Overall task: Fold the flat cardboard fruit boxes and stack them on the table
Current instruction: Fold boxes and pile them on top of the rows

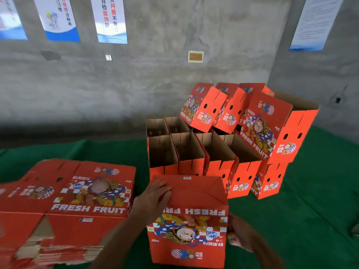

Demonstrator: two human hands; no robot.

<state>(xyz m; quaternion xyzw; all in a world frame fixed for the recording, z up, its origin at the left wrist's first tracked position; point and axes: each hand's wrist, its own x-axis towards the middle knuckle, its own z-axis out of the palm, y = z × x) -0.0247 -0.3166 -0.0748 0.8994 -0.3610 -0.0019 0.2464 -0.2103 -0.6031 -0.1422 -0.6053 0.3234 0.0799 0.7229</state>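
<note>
A packing workroom or warehouse corner, plain and industrial. The far wall (155, 78) is bare grey concrete, rough and stained, hung with printed notice posters (109, 19) in Chinese characters of the kind seen on shop floors. The counter (310, 220) is covered in green felt-like cloth. At near left lies a thick stack of flat printed cartons (77, 200) marked FRESH FRUIT; at far right stands a cluster of folded red fruit boxes (213, 158), some open-topped, others piled tilted on top.

On the table (310, 220), the stack of flat boxes (77, 200) lies left, an upturned box (194, 220) front centre, folded boxes (213, 152) behind it, right.
</note>
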